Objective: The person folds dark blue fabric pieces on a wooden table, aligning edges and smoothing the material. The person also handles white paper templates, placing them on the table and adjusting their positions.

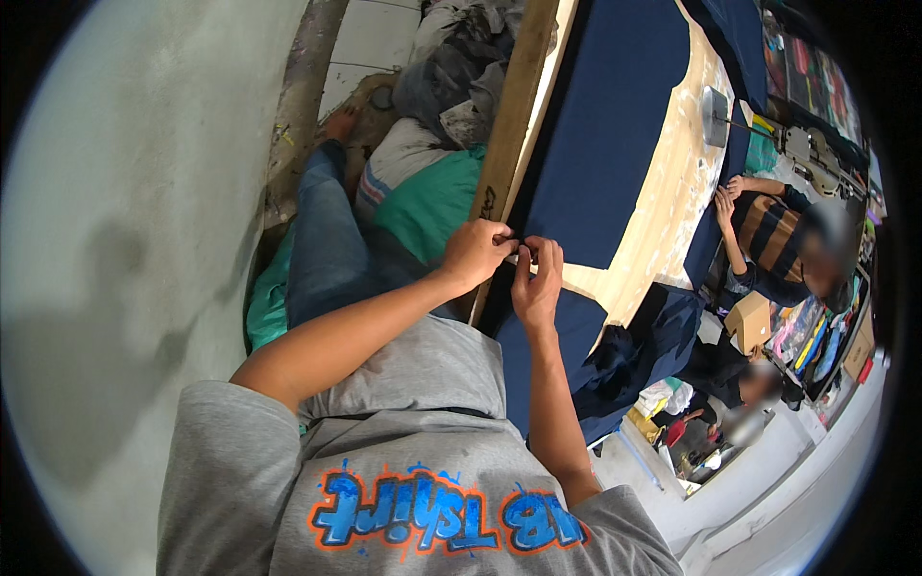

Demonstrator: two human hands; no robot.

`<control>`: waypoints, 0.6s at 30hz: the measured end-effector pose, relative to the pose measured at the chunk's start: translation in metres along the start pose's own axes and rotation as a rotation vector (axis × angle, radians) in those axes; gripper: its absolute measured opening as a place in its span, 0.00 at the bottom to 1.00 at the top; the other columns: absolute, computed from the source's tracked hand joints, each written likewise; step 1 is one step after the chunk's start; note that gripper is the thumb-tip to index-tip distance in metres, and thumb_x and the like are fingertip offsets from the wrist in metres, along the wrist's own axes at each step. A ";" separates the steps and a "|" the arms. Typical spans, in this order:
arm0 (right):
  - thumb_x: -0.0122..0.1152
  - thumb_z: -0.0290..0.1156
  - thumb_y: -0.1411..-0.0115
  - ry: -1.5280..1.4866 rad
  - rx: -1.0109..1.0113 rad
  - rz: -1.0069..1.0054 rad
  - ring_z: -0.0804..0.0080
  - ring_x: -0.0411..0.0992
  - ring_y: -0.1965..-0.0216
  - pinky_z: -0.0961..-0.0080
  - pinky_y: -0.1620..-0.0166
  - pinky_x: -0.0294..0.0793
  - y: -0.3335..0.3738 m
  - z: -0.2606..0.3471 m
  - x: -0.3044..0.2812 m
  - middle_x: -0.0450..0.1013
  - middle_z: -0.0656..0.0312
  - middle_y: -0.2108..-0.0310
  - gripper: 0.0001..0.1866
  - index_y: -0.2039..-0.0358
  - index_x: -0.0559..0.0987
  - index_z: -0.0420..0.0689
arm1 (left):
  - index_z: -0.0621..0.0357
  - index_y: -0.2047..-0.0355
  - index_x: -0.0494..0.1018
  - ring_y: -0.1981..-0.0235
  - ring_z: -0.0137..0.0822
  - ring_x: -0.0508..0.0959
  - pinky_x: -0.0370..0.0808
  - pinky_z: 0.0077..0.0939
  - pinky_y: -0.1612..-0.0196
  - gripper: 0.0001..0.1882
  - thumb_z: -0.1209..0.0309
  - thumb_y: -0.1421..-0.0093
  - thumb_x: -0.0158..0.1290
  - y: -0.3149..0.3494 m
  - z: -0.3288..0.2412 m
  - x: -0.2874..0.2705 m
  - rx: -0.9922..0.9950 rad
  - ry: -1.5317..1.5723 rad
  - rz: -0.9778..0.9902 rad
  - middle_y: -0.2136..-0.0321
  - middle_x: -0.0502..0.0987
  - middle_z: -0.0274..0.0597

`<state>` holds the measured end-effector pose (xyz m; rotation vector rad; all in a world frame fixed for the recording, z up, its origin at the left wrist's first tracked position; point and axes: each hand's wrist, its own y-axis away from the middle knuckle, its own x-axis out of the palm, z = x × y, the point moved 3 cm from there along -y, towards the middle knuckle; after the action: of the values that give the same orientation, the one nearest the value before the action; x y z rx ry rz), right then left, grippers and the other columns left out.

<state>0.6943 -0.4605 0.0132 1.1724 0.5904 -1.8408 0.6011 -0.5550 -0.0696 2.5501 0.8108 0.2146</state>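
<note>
Navy fabric (615, 125) lies spread over a long worktable whose pale wooden top (663, 202) shows beside it. At the table's near edge, my left hand (477, 254) has its thumb and fingers pinched together on the fabric's dark border. Close beside it, almost touching, my right hand (540, 278) also pinches that border, its fingers bent. The small bit between the fingertips is mostly hidden. A narrow gap of bare wood separates the large fabric piece from another navy piece (567, 331) beside my right wrist.
A wooden rail (514, 115) runs along the table's near side. Green sacks (432, 206) and a white sack (399, 158) crowd my legs. A grey wall (125, 240) stands to the left. Across the table, a co-worker in a striped top (768, 235) is near a sewing machine (816, 158).
</note>
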 end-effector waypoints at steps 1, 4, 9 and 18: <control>0.60 0.17 0.33 -0.004 0.008 -0.009 0.43 0.72 0.56 0.52 0.52 0.73 0.001 0.000 0.000 0.74 0.46 0.59 0.08 0.54 0.77 0.35 | 0.61 0.55 0.86 0.63 0.47 0.89 0.84 0.41 0.59 0.15 0.64 0.36 0.65 -0.001 0.001 0.000 0.003 0.025 0.006 0.67 0.88 0.48; 0.61 0.18 0.32 0.010 0.022 -0.037 0.43 0.74 0.56 0.56 0.52 0.74 0.003 0.004 0.004 0.75 0.46 0.59 0.08 0.53 0.77 0.35 | 0.61 0.56 0.86 0.63 0.48 0.89 0.84 0.42 0.59 0.16 0.61 0.36 0.65 -0.001 0.002 -0.001 0.020 0.035 0.016 0.65 0.88 0.49; 0.62 0.19 0.32 -0.006 0.098 -0.031 0.47 0.76 0.55 0.58 0.53 0.76 0.008 0.007 0.007 0.75 0.48 0.59 0.09 0.51 0.78 0.35 | 0.64 0.55 0.85 0.62 0.44 0.89 0.83 0.37 0.59 0.21 0.54 0.30 0.61 0.002 -0.015 -0.011 -0.031 -0.023 0.089 0.65 0.88 0.50; 0.58 0.31 0.25 -0.300 0.357 -0.010 0.61 0.79 0.53 0.68 0.50 0.76 0.025 0.004 -0.009 0.80 0.52 0.53 0.12 0.51 0.82 0.36 | 0.60 0.57 0.85 0.63 0.46 0.88 0.82 0.41 0.60 0.23 0.49 0.28 0.59 0.006 -0.031 -0.005 -0.123 -0.148 0.024 0.66 0.88 0.48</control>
<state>0.7153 -0.4724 0.0244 1.0838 0.0991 -2.1375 0.5915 -0.5513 -0.0396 2.4285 0.6899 0.0784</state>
